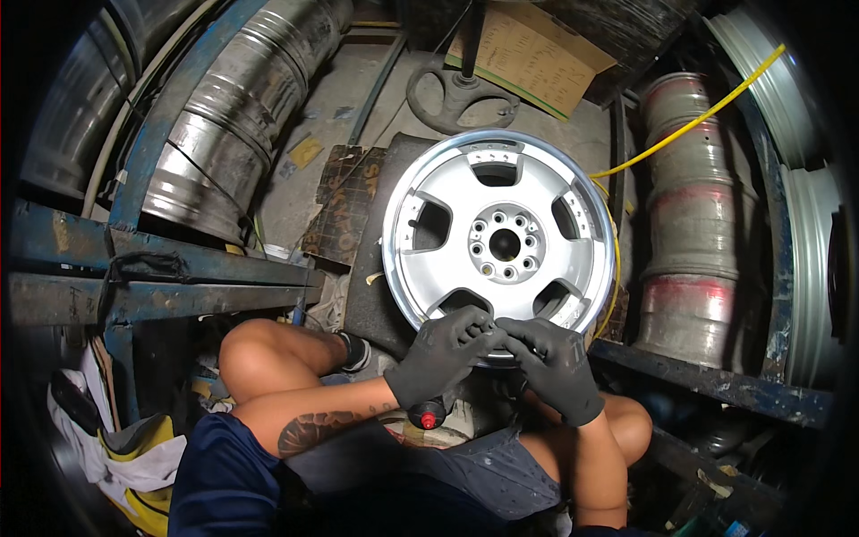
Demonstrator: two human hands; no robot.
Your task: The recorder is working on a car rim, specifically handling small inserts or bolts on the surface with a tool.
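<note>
While both hands meet above its near lip in the head view, a silver five-spoke alloy wheel [504, 199] lies face up in the middle of the scene on a dark, rough-surfaced pad [379, 234], its central bore ringed by bolt holes. The left hand [445, 352], in a dark grey glove, is at the wheel's near edge, fingers curled inward and bunched. The right hand [557, 365], gloved alike, comes from the near right, its fingers bent and drawn together toward the left fingertips. I cannot tell whether either pinches something small. Between the forearms [610, 470] is a dark bottle [428, 409] with a red tip. A yellow hose [716, 107] runs from the far right to the wheel's right side. Farther right, a stack of metal wheel barrels [687, 228] bears reddish bands. On the left, shiny metal barrels [224, 125] line up behind blue beams [215, 302]. Beyond the wheel are a grey round base [429, 106] with a dark post and a cardboard sheet [528, 55] with handwriting
</note>
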